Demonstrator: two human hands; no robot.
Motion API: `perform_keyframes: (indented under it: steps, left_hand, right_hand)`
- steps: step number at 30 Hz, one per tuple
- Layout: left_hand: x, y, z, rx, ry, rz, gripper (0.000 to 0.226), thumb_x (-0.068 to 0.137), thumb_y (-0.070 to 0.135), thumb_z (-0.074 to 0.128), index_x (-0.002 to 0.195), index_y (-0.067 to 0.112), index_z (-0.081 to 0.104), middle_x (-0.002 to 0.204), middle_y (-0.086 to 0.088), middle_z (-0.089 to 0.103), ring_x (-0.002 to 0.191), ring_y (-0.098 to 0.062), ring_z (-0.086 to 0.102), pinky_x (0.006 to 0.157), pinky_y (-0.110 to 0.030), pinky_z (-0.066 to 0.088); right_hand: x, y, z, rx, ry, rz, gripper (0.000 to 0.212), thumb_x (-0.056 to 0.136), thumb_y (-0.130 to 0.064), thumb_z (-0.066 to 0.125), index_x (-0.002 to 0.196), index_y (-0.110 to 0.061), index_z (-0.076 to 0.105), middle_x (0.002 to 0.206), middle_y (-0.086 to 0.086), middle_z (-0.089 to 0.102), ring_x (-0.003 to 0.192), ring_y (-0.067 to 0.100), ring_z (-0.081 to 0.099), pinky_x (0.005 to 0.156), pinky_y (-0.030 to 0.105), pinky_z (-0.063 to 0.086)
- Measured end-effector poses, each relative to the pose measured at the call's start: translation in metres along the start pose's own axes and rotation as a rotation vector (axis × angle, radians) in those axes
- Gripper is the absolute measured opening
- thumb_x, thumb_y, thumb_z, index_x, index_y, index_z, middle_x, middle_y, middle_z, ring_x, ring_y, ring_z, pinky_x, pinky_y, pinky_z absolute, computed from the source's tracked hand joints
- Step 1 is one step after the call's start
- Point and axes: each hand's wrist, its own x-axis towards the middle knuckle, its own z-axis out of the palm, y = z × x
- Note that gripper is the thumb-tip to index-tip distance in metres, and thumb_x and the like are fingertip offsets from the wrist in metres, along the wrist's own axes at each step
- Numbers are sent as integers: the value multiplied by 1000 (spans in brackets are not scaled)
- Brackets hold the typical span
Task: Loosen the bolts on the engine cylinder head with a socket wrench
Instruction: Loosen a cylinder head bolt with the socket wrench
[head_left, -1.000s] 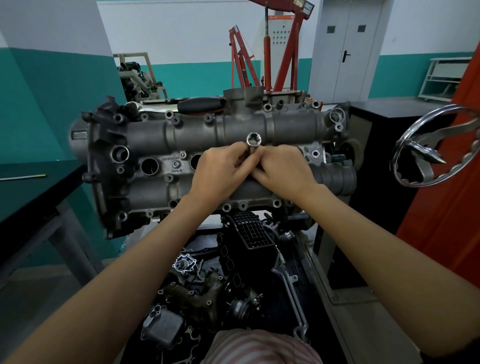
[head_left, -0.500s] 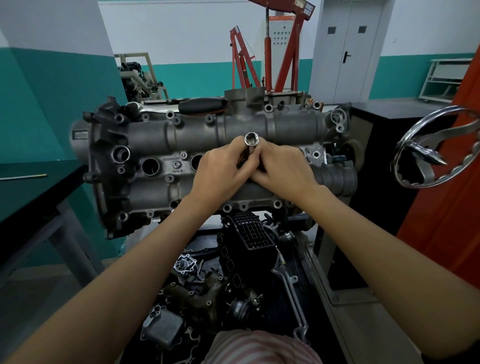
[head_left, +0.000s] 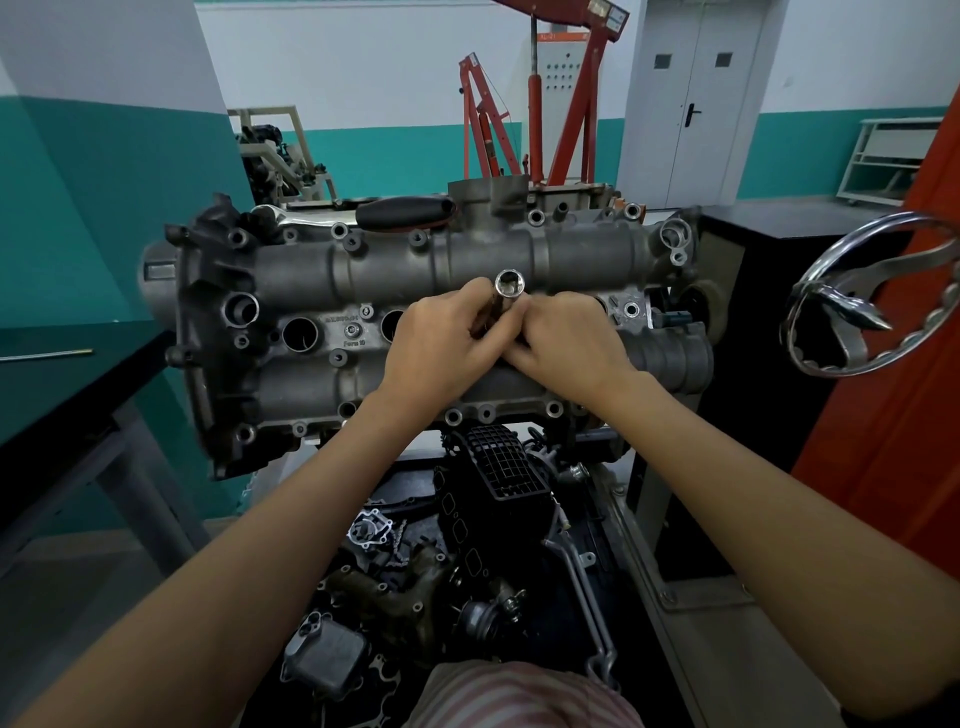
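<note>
Showing a chrome deep socket with its hollow hexagonal mouth open toward the camera, at the centre of the grey cylinder head. Left hand curls its fingers round the socket's shaft from 8 o'clock; right hand, fingers bent, pinches it from 4 o'clock. Long axis tilts from 7 o'clock up to 1 o'clock.

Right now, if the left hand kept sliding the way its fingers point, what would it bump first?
Probably the right hand. The left hand points rightward, gripping the shiny socket, and their fingers already seem to touch there. Depth is unclear.
</note>
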Motion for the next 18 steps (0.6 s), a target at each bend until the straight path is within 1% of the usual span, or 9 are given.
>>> perform_keyframes:
  steps: [3, 5, 9, 10, 12, 14, 16, 18]
  left_hand:
    - [0, 2, -1, -6, 6, -5, 43, 85, 42, 44, 68, 2, 51, 49, 12, 33, 45, -15, 40, 48, -25, 30]
    - [-1, 2, -2, -18, -3, -17, 38, 84, 40, 44, 69, 6, 49, 49, 15, 31, 46, -14, 40, 48, -24, 28]
    - [-1, 4, -3, -24, -13, -14, 24, 84, 36, 44, 69, 18, 37, 49, 19, 30, 45, -11, 36, 45, -20, 23]
    - [-1, 3, -2, -20, -5, -9, 25, 85, 35, 45, 68, 18, 39, 49, 20, 29, 46, -11, 36, 46, -21, 22]
    - [-2, 2, -1, -11, 6, -13, 31, 86, 35, 47, 65, 12, 50, 48, 18, 31, 46, -10, 37, 49, -22, 23]
    - [-1, -1, 0, -9, 5, -25, 40, 87, 38, 47, 64, 6, 55, 47, 9, 40, 46, -11, 39, 49, -23, 26]
    - [0, -2, 1, -23, 11, -29, 43, 86, 41, 47, 57, 9, 48, 45, 3, 42, 44, -10, 37, 48, -24, 25]
    - [1, -2, 0, -30, 7, -25, 44, 86, 43, 49, 54, 12, 41, 45, 5, 37, 43, -9, 32, 48, -24, 23]
  right_hand:
    - [0, 3, 3, -19, -13, -18, 34, 90, -36, 47, 87, -5, 58, 77, 11, 67, 63, 32, 58, 55, 30, 24]
    - [0, 4, 5, 12, 0, -16, 35, 90, -39, 44, 95, -7, 57, 86, 7, 67, 68, 31, 59, 57, 30, 26]
    - [1, 5, 6, 45, 7, -9, 37, 88, -40, 45, 102, -7, 55, 92, 5, 67, 72, 31, 60, 58, 33, 34]
    - [1, 5, 6, 47, 10, 0, 38, 88, -41, 45, 103, -7, 56, 91, 5, 67, 73, 31, 61, 59, 33, 35]
    - [1, 4, 4, 59, 11, 20, 39, 87, -43, 46, 102, -8, 57, 84, 5, 68, 70, 29, 61, 59, 32, 36]
    - [1, 4, 3, 57, -7, 19, 38, 87, -44, 48, 95, -9, 60, 73, 5, 67, 65, 27, 61, 56, 30, 35]
    - [0, 5, 2, 36, -16, 13, 35, 88, -41, 52, 85, -8, 63, 67, 9, 65, 62, 29, 61, 54, 28, 31]
    - [0, 4, 2, 2, -20, 11, 33, 89, -36, 53, 81, -6, 63, 69, 14, 66, 63, 35, 60, 55, 30, 28]
